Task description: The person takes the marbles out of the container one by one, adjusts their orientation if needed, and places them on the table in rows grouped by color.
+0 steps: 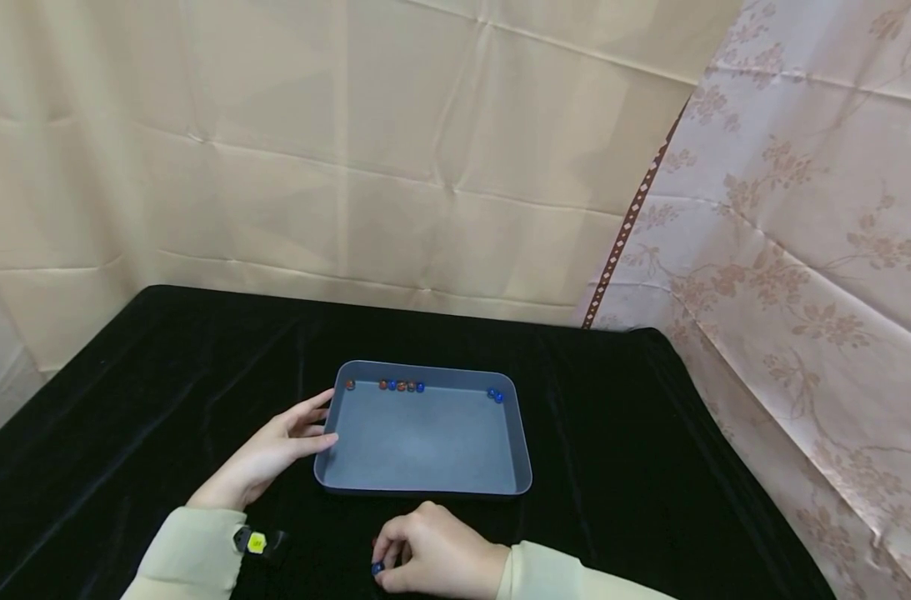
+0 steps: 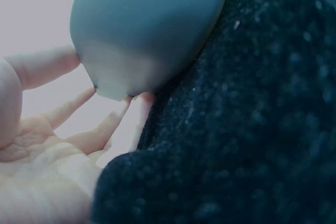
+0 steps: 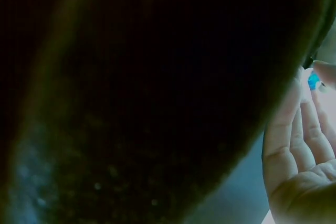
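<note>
A blue-grey rectangular tray [image 1: 425, 489] lies on the black cloth. My left hand [image 1: 275, 454] holds its left side, with the thumb over the rim and the fingers against the outer wall. In the left wrist view, the fingertips [image 2: 144, 98] meet the low edge of that wall. In front of the tray, my right hand [image 1: 440, 554] pinches a blue marble [image 1: 377, 568] between thumb and finger. The same marble [image 3: 313, 80] shows as a bright blue spot in the right wrist view. A small red spot shows beside the right fingers, mostly hidden.
Along the tray's far wall sit a brown-orange marble [image 1: 350, 384] at the left, a row of several brown-orange and blue marbles [image 1: 402, 386], and two blue marbles [image 1: 495, 395] at the right. Behind the black-covered table [image 1: 620, 433] hang a cream curtain [image 1: 312, 167] and a floral curtain [image 1: 800, 275].
</note>
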Available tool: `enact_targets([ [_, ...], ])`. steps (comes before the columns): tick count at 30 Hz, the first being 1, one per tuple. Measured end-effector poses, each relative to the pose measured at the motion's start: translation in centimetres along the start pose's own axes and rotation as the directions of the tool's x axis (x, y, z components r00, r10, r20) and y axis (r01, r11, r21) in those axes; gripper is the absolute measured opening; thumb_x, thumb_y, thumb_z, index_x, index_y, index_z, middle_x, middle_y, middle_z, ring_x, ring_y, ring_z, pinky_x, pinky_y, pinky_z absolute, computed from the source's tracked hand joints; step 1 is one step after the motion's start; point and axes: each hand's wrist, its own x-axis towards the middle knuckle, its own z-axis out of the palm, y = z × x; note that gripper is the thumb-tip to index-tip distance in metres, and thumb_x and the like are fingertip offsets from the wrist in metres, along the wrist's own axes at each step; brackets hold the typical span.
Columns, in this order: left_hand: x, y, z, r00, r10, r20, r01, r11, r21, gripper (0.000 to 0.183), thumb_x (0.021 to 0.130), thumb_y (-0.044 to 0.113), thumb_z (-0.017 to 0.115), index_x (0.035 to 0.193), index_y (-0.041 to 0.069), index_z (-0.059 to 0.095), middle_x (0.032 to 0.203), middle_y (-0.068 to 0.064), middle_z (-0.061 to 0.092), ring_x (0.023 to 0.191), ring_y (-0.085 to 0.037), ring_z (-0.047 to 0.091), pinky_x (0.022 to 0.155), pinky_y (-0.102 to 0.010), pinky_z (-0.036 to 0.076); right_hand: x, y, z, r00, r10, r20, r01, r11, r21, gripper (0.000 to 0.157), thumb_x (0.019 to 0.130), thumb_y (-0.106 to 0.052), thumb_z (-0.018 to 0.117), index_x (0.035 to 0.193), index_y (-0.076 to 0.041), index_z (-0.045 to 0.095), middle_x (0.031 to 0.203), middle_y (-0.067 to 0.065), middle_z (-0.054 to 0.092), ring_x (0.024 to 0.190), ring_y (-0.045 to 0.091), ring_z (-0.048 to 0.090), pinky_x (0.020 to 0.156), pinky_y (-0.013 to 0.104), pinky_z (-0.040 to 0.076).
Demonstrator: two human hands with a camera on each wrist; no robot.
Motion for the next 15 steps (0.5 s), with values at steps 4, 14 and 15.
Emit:
enact_targets([
  [4, 0.01, -0.03, 0.01, 1.0, -0.002, -0.004, 0.002, 1.0, 0.004, 0.074, 0.099, 0.024, 0.059, 0.159, 0.014, 0.017, 0.155, -0.03, 0.028, 0.134, -0.043, 0.044, 0.11, -0.062, 0.038, 0.15, -0.07, -0.01, 1.0, 0.004, 0.012, -0.004, 1.0, -0.028, 0.01, 0.092, -0.013, 0.068, 0.101, -0.01, 0.071, 0.084, -0.01, 0.073, 0.071, -0.013, 0.06, 0.066, 0.011, 0.054],
  [14, 0.0, -0.05, 0.04, 1.0, 0.004, -0.01, -0.004, 1.0, 0.01, 0.074, 0.099, 0.026, 0.059, 0.159, 0.014, 0.018, 0.155, -0.029, 0.028, 0.135, -0.043, 0.044, 0.11, -0.063, 0.037, 0.72, -0.27, -0.05, 0.999, 0.003, 0.032, 0.001, 0.99, -0.138, 0.009, 0.092, -0.014, 0.069, 0.1, -0.012, 0.072, 0.08, -0.013, 0.071, 0.068, -0.014, 0.058, 0.065, 0.009, 0.052],
  [15, 0.01, -0.05, 0.04, 1.0, 0.005, -0.009, -0.005, 1.0, 0.01, 0.074, 0.099, 0.025, 0.059, 0.159, 0.014, 0.018, 0.155, -0.029, 0.028, 0.135, -0.043, 0.044, 0.11, -0.063, 0.037, 0.75, -0.27, -0.05, 0.999, 0.003, 0.034, 0.002, 0.989, -0.147, 0.009, 0.092, -0.015, 0.069, 0.1, -0.012, 0.072, 0.08, -0.013, 0.071, 0.067, -0.014, 0.058, 0.065, 0.009, 0.052],
])
